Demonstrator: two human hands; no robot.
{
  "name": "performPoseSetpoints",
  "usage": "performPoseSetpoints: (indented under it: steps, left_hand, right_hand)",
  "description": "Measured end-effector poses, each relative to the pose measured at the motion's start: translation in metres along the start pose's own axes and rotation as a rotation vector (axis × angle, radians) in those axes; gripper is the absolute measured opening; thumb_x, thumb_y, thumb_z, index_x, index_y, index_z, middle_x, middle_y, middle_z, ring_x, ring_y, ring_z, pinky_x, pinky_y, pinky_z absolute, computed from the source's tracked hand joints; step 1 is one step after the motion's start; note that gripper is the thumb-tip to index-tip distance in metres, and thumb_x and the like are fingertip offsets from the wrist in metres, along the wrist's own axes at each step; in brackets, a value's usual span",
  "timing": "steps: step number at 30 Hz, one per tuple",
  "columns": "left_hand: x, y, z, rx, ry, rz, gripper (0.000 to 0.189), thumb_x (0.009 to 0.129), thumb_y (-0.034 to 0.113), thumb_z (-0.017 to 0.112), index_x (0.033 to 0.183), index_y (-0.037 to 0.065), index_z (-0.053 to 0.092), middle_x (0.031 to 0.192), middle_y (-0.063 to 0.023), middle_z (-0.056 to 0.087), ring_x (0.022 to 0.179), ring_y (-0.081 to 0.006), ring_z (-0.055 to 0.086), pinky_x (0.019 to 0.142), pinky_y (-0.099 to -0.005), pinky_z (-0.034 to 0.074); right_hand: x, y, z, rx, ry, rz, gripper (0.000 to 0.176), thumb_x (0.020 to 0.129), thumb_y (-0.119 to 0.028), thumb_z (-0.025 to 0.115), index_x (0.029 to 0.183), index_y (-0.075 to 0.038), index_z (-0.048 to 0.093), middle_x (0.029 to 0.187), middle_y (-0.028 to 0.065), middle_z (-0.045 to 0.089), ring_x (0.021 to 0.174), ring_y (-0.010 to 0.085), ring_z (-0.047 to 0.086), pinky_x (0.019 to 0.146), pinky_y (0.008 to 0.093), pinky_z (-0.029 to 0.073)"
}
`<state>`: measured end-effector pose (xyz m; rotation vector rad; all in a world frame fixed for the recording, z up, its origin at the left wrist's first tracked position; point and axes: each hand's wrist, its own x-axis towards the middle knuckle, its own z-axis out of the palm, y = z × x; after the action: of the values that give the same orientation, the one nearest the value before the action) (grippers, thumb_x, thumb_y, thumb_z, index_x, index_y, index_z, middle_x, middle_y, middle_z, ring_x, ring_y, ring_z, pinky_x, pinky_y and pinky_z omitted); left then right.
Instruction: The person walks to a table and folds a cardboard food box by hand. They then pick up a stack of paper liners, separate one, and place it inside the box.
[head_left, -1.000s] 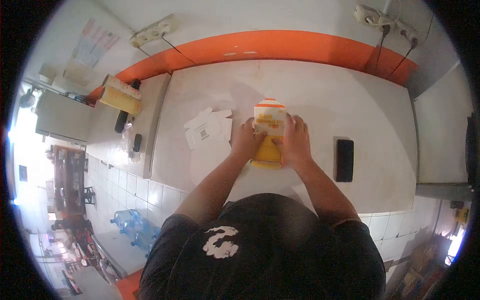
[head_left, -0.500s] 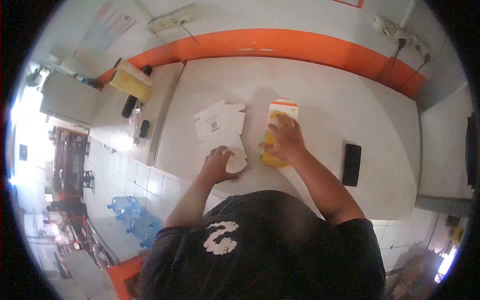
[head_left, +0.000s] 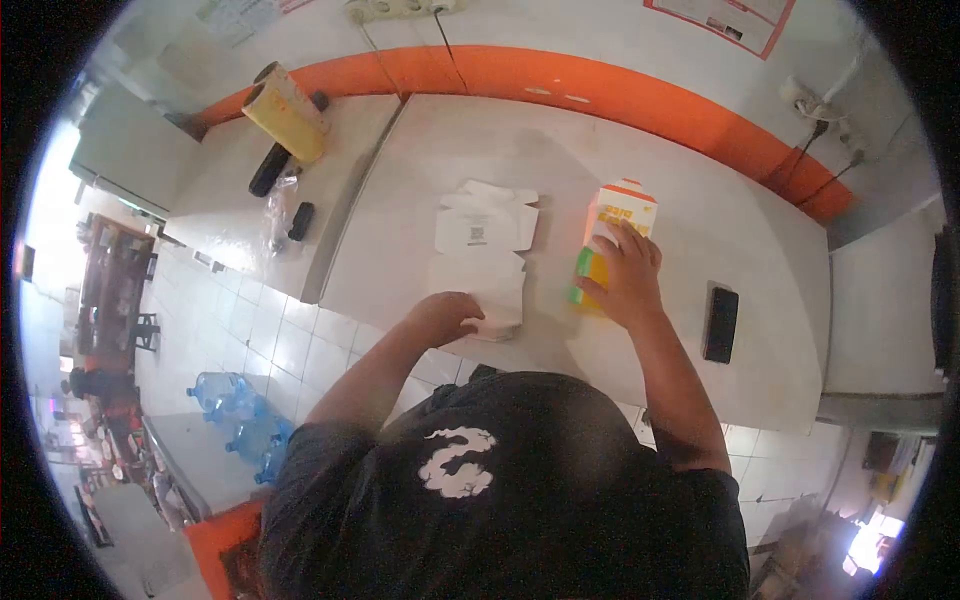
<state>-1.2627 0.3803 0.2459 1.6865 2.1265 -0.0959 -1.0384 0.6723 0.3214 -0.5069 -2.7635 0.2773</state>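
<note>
On the pale table lies a flattened white carton (head_left: 478, 250) with flaps at its far end and a small printed square. My left hand (head_left: 447, 318) rests at its near left edge, fingers curled over the edge as if round it. To the right lies a yellow, white and green printed box (head_left: 600, 262) with an orange far end. My right hand (head_left: 630, 277) lies over the right side of this box, fingers spread across its printed face.
A black phone (head_left: 720, 324) lies at the right of the table (head_left: 400, 190). On the left counter (head_left: 215, 190) are yellow rolls (head_left: 285, 120), dark objects and clear plastic (head_left: 277, 222). Blue water bottles (head_left: 240, 405) stand below at the left.
The head view has shifted, moving the scene in the frame. My left hand's fingers have drawn closer together at the white carton's near edge. My right hand stays on the printed box.
</note>
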Motion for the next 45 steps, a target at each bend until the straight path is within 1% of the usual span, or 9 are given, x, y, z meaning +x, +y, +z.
performPoseSetpoints:
  steps: [4, 10, 19, 22, 25, 30, 36, 40, 45]
  left_hand:
    - [-0.026, 0.005, -0.065, -0.236, 0.313, -0.161, 0.021, 0.099, 0.013, 0.059, 0.114, 0.012, 0.074, 0.101, -0.0149, 0.075, 0.101, -0.0388, 0.071, 0.091, -0.0509, 0.056]
    - [-0.086, 0.002, -0.161, -0.596, 0.499, 0.354, 0.018, 0.091, 0.013, 0.067, 0.106, 0.003, 0.07, 0.1, -0.0186, 0.072, 0.094, -0.0435, 0.069, 0.084, -0.0497, 0.055]
    - [-0.149, -0.01, -0.202, -0.337, 0.825, 0.614, 0.017, 0.081, 0.005, 0.073, 0.098, 0.007, 0.072, 0.092, -0.0093, 0.068, 0.094, -0.035, 0.066, 0.097, -0.0503, 0.049]
    - [-0.167, -0.019, -0.204, -0.177, 0.917, 0.416, 0.038, 0.082, 0.01, 0.079, 0.118, 0.005, 0.069, 0.114, -0.0152, 0.068, 0.113, -0.0373, 0.064, 0.108, -0.0508, 0.045]
    - [-0.171, -0.021, -0.193, -0.482, 1.223, 0.134, 0.078, 0.082, 0.022, 0.084, 0.147, -0.001, 0.048, 0.132, -0.0248, 0.062, 0.124, -0.0417, 0.06, 0.113, -0.0496, 0.043]
    - [-0.168, -0.035, -0.17, -0.39, 0.691, 0.338, 0.118, 0.079, 0.039, 0.091, 0.161, -0.009, 0.021, 0.151, -0.0342, 0.049, 0.141, -0.049, 0.048, 0.121, -0.0498, 0.035]
    - [-0.154, -0.036, -0.163, -0.911, 0.173, 0.743, 0.068, 0.101, 0.031, 0.069, 0.157, 0.001, 0.045, 0.134, -0.0266, 0.065, 0.121, -0.0444, 0.064, 0.107, -0.0476, 0.048]
    - [-0.158, -0.036, -0.172, -0.679, 0.125, 0.494, 0.049, 0.108, 0.028, 0.053, 0.153, 0.008, 0.053, 0.115, -0.028, 0.07, 0.107, -0.0458, 0.068, 0.095, -0.0502, 0.053]
    - [-0.149, -0.034, -0.166, -0.488, 0.086, 0.321, 0.054, 0.107, 0.031, 0.055, 0.155, 0.007, 0.049, 0.116, -0.0277, 0.07, 0.108, -0.0456, 0.067, 0.094, -0.0531, 0.052]
  right_hand:
    - [-0.012, -0.041, -0.001, 0.166, 0.013, -0.1, 0.08, 0.077, -0.041, 0.088, 0.143, -0.006, 0.058, 0.154, 0.0155, 0.05, 0.146, 0.0385, 0.044, 0.119, 0.0554, 0.032]
    - [0.007, -0.154, -0.036, 0.253, 0.073, -0.169, 0.109, 0.08, -0.043, 0.087, 0.165, -0.007, 0.029, 0.165, 0.0164, 0.041, 0.149, 0.0401, 0.041, 0.122, 0.0583, 0.031]
    - [0.03, -0.243, -0.079, 0.627, -0.486, -0.116, 0.075, 0.093, -0.037, 0.078, 0.151, 0.001, 0.049, 0.13, 0.0253, 0.07, 0.117, 0.0468, 0.068, 0.105, 0.0478, 0.052]
    - [0.043, -0.267, -0.107, 0.493, -0.734, 0.037, 0.057, 0.102, -0.037, 0.066, 0.146, -0.002, 0.056, 0.131, 0.0255, 0.069, 0.122, 0.0452, 0.066, 0.108, 0.0468, 0.05]
    - [0.025, -0.268, -0.101, 0.647, -0.426, 0.17, 0.05, 0.106, -0.037, 0.058, 0.144, -0.005, 0.057, 0.127, 0.0251, 0.07, 0.123, 0.0431, 0.065, 0.107, 0.0463, 0.05]
    - [0.026, -0.275, -0.106, 0.753, -0.45, -0.003, 0.043, 0.108, -0.038, 0.057, 0.138, -0.007, 0.063, 0.124, 0.023, 0.072, 0.121, 0.0412, 0.067, 0.104, 0.0471, 0.052]
    - [0.031, -0.276, -0.085, 0.553, -0.497, -0.154, 0.044, 0.101, -0.042, 0.068, 0.125, -0.006, 0.069, 0.11, 0.0195, 0.076, 0.103, 0.0405, 0.072, 0.094, 0.0499, 0.056]
    - [0.012, -0.259, -0.076, 0.201, -0.329, 0.151, 0.047, 0.089, -0.036, 0.083, 0.122, -0.006, 0.069, 0.108, 0.0175, 0.075, 0.104, 0.0408, 0.07, 0.096, 0.0504, 0.055]
    - [0.02, -0.282, -0.096, 0.224, 0.177, -0.08, 0.049, 0.082, -0.021, 0.086, 0.125, -0.008, 0.065, 0.119, 0.0134, 0.072, 0.114, 0.0412, 0.066, 0.103, 0.0518, 0.051]
